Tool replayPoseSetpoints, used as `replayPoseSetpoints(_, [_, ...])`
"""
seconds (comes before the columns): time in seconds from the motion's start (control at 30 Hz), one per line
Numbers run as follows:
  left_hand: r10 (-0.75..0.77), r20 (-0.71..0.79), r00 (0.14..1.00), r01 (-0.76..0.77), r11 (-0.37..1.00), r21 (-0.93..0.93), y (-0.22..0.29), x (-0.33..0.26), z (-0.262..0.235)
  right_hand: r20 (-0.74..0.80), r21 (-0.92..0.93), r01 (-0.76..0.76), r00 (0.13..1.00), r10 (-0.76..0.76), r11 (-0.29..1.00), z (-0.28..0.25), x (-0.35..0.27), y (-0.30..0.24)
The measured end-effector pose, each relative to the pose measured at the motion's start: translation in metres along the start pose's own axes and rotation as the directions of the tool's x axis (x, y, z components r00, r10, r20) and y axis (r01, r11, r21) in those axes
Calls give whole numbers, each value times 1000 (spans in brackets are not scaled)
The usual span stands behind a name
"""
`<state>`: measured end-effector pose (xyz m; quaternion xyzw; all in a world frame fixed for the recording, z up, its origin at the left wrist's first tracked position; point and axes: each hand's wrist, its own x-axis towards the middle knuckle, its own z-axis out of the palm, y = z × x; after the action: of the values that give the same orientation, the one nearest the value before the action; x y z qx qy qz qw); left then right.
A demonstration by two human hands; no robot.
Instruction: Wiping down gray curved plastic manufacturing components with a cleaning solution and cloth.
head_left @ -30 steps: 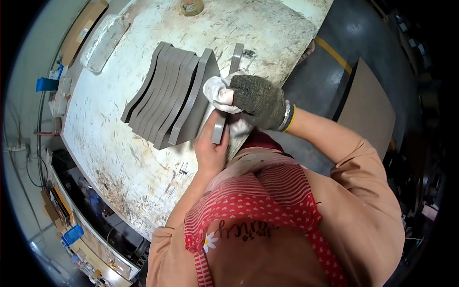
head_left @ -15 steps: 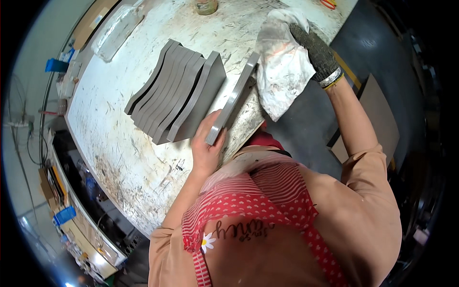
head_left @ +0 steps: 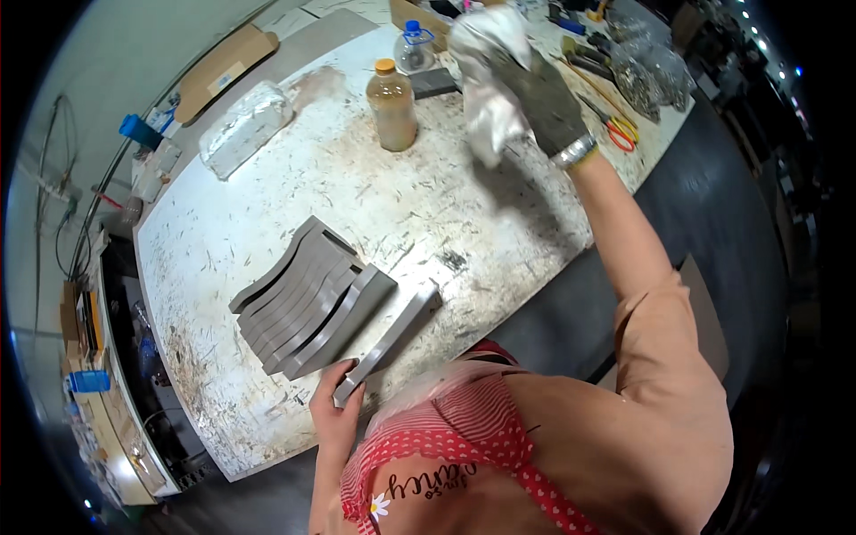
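My bare left hand [head_left: 335, 412] grips the near end of a grey curved bar [head_left: 394, 335], which stands on its edge near the front of the table. Just left of it, several matching grey curved pieces [head_left: 299, 301] are set side by side in a row. My right hand [head_left: 546, 105], in a dark work glove with a silvery cuff band, is closed on a crumpled white cloth [head_left: 484, 89]. It holds the cloth above the far right part of the table, casting a shadow below. Some of the right fingers are hidden by the cloth.
The scuffed white table [head_left: 419, 209] carries a bottle with an orange cap [head_left: 392, 111], a clear jug with a blue cap [head_left: 414, 52] and a plastic-wrapped block [head_left: 245, 129]. Scissors with orange handles [head_left: 620, 132] and clear plastic bags [head_left: 651, 76] lie at the far right.
My right hand has carried the cloth from the table's front edge toward the far side. My left hand still holds the bar. The view has tilted, showing more of the table's far end.
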<state>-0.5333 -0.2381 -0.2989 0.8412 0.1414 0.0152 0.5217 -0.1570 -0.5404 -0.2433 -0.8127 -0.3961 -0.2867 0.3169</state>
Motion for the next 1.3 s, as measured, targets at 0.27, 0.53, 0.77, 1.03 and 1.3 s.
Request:
replayPoseSetpoints(0.27, [88, -206, 975, -58, 987, 147, 11, -14, 16, 287, -356, 282, 940, -183, 891, 129, 99, 16])
replayPoseSetpoints(0.53, [212, -42, 976, -164, 854, 494, 33, -8, -18, 441, -204, 90, 898, 10, 975, 121, 112, 9])
replayPoseSetpoints(0.77, [356, 200, 913, -406, 733, 545, 99, 81, -80, 53, -115, 154, 987, -149, 981, 103, 77, 32])
replayPoseSetpoints(1.03, [666, 79, 742, -663, 709, 241, 120, 297, 53, -132, 117, 8, 991, 8, 993, 58, 73, -41])
replayPoseSetpoints(1.3, [632, 298, 716, -680, 532, 504, 136, 328, 47, 317, 612, -584, 799, 511, 534, 96, -12, 67])
